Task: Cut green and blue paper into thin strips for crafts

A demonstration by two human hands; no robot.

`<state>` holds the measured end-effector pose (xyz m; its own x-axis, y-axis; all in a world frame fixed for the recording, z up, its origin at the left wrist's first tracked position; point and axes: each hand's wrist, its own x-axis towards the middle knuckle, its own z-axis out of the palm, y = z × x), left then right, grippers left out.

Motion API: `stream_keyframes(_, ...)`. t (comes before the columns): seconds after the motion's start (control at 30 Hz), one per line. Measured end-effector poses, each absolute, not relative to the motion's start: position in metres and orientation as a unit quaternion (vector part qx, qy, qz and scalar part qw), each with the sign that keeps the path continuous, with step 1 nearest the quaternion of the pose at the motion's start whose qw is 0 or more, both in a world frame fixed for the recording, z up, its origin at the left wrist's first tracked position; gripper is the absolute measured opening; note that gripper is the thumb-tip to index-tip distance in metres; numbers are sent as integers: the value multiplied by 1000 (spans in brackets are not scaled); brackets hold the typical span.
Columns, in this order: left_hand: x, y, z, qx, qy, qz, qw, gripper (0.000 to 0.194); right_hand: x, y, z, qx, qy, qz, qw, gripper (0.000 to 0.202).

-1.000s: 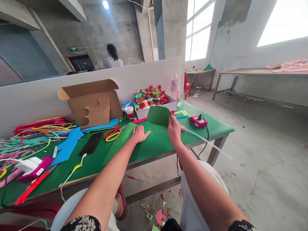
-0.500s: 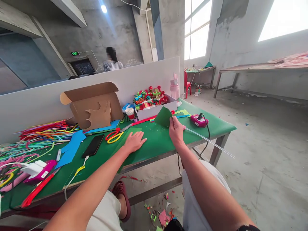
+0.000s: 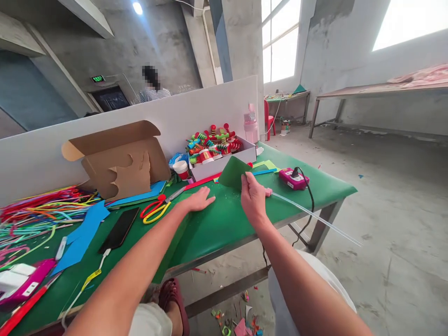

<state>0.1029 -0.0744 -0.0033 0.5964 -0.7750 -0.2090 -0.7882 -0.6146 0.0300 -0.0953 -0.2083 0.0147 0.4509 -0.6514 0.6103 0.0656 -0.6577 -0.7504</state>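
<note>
My left hand [image 3: 199,199] lies flat on the green tabletop, fingers stretched out, beside a long green paper sheet [image 3: 172,247] that hangs over the front edge. My right hand [image 3: 253,198] pinches the corner of a dark green paper piece [image 3: 231,173], held tilted above the table. Behind that hand shows a pink part [image 3: 268,192] with a long clear stick [image 3: 317,217] running out past the table edge; whether the hand also holds it is hidden. Scissors [image 3: 154,212] with red and yellow handles lie left of my left hand.
A box [image 3: 224,169] of colourful paper crafts stands at the back near paper cups [image 3: 181,170] and a pink bottle [image 3: 250,125]. A pink power socket [image 3: 293,179] sits right. Leftward are a phone [image 3: 119,228], blue paper [image 3: 82,238], pipe cleaners [image 3: 42,205] and a cardboard box [image 3: 122,163].
The view has shifted slightly, moving the left-side things further left. My right hand still pinches the green paper, and my left hand stays flat on the table.
</note>
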Motion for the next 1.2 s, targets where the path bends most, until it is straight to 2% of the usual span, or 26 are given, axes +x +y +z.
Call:
stream_keyframes(0.13, 114, -65, 7, -854, 502, 137, -4, 61, -94, -213, 15, -773, 201, -479, 364, 37)
stream_keyframes(0.3, 116, -91, -14, -881, 458, 115, -23, 80, -90, -213, 13, -759, 224, -482, 376, 37)
stream_keyframes(0.4, 101, -96, -26, -866, 484, 120, -26, 92, -91, -213, 12, -763, 213, -482, 374, 37)
stream_keyframes(0.6, 95, -75, -8, -812, 562, 153, -44, 75, -93, -220, 16, -750, 208, -504, 373, 36)
stream_keyframes(0.9, 79, -110, -24, -793, 591, 142, -41, 86, -92, -222, 15, -741, 201, -516, 380, 34)
stream_keyframes(0.97, 72, -98, -20, -758, 629, 167, -42, 80, -92, -226, 14, -736, 192, -520, 390, 34)
stream_keyframes(1.07, 70, -84, -10, -729, 651, 190, -98, 70, -91, -234, 12, -721, 198, -518, 415, 35)
stream_keyframes(1.2, 70, -102, -11, -782, 595, 164, -85, 84, -92, -235, 10, -712, 213, -517, 425, 36)
